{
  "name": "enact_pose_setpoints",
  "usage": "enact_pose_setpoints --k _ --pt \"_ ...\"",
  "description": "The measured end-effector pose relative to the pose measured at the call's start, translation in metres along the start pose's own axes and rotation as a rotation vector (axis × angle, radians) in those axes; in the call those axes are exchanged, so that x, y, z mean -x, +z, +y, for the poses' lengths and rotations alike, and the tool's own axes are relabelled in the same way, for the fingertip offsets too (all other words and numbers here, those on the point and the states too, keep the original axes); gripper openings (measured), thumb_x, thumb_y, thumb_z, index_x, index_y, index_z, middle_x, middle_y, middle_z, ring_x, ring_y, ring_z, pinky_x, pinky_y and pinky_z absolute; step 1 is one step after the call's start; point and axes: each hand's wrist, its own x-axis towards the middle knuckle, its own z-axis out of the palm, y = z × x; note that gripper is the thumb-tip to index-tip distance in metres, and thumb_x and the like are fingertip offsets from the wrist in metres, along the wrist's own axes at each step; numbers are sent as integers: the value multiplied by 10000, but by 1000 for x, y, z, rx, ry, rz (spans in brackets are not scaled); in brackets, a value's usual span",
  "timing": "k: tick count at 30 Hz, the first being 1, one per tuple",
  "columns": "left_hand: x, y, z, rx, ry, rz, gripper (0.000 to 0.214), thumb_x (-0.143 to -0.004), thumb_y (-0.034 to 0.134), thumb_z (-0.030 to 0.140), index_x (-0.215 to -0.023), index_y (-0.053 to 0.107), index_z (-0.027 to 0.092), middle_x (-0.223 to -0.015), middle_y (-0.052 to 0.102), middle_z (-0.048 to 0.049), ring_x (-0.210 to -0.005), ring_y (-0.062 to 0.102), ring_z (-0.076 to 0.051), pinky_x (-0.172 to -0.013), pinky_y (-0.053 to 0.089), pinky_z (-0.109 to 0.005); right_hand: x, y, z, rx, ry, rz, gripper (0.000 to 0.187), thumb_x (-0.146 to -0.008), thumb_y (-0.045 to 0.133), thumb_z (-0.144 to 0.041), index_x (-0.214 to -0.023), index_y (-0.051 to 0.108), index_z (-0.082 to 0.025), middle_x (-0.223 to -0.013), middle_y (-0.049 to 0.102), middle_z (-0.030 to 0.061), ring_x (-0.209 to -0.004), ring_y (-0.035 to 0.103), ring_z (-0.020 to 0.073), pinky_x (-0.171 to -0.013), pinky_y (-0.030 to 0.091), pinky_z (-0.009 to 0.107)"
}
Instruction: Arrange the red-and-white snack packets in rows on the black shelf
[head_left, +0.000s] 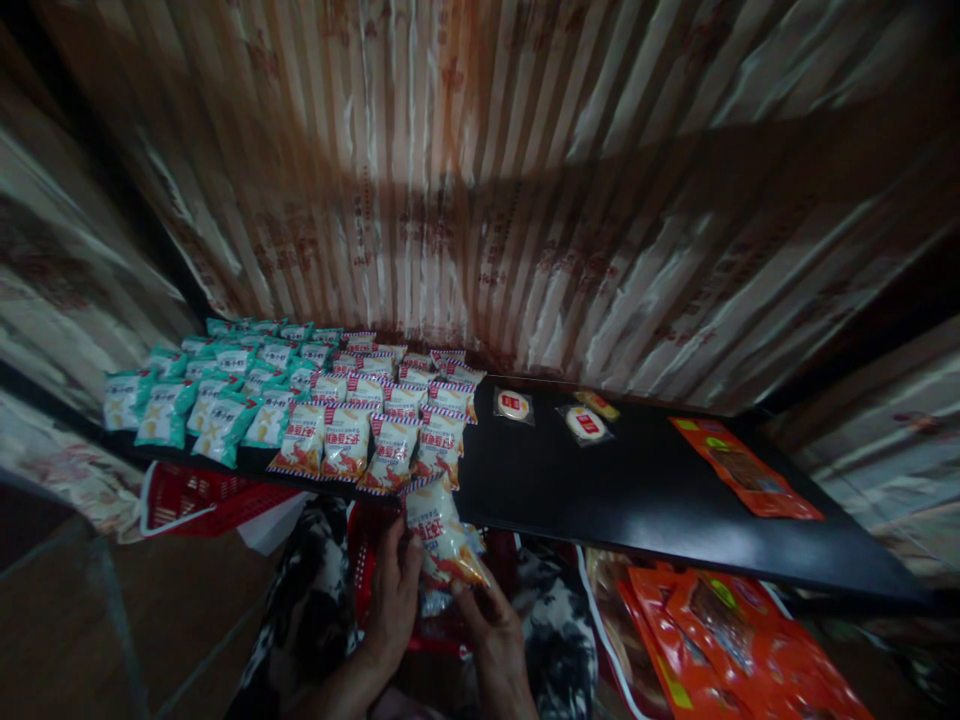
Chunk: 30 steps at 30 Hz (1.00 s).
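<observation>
My left hand [391, 600] and my right hand [491, 628] are low in the picture, just below the front edge of a black table [615, 480]. Together they grip a white and orange snack packet [442, 535] held above a red basket [375, 570] on my lap. The left fingers wrap the packet's left side, the right fingers pinch its lower right corner. On the table lie rows of matching orange snack packets [371, 430] and, further left, rows of teal snack packets [217, 385].
Two round wrapped cakes [551, 415] and a small yellow packet [598, 404] lie mid-table. An orange flat pouch [742, 465] lies at the right. More orange pouches [720, 630] are piled below right. Another red basket [202, 495] sits under the table's left. Striped curtain behind.
</observation>
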Motion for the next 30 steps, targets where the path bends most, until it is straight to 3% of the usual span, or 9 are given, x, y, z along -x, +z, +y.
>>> enact_pose_setpoints --k 7,10,12,17,21,30 --pt "0 2 11 183 30 -2 483 -783 537 539 -1113 560 188 -915 661 -81 -758 636 -195 -636 513 -300 -2 -9 10 352 -485 46 325 -786 647 -395 -1064 714 -243 -1087 685 75 -1023 633 222 -861 535 311" --pt "2 -4 16 265 -13 -57 472 -773 555 496 -1125 569 182 -929 660 -65 -632 587 -147 -596 483 -278 1 -8 7 500 -650 57 300 -854 563 -299 -1127 683 -266 -1083 661 78 -1025 625 202 -848 535 298" --pt "4 -8 18 313 -73 -71 507 -750 584 496 -1147 580 181 -1039 657 -81 -677 602 -153 -653 489 -287 3 -6 4 594 -746 76 326 -867 535 -245 -1165 659 -289 -1063 641 73 -991 628 187 -810 540 276" --pt "7 -13 27 438 -235 -118 641 -649 705 551 -1163 601 182 -1253 599 -101 -1141 561 -269 -923 446 -320 7 1 -4 776 -938 77 456 -850 491 -125 -1233 602 -346 -1007 586 54 -890 619 159 -725 541 247" --pt "8 -11 39 565 -280 -207 635 -670 683 604 -1127 600 170 -1158 654 -105 -1063 616 -269 -900 476 -352 11 4 -5 848 -1028 50 518 -852 475 -93 -1283 549 -370 -949 562 46 -841 592 159 -690 530 261" --pt "7 -8 44 726 -348 -108 652 -605 791 516 -1129 602 178 -1054 696 -111 -981 656 -256 -866 494 -340 15 11 -2 935 -1134 -68 618 -848 447 -29 -1372 444 -357 -832 556 34 -751 520 166 -637 490 287"
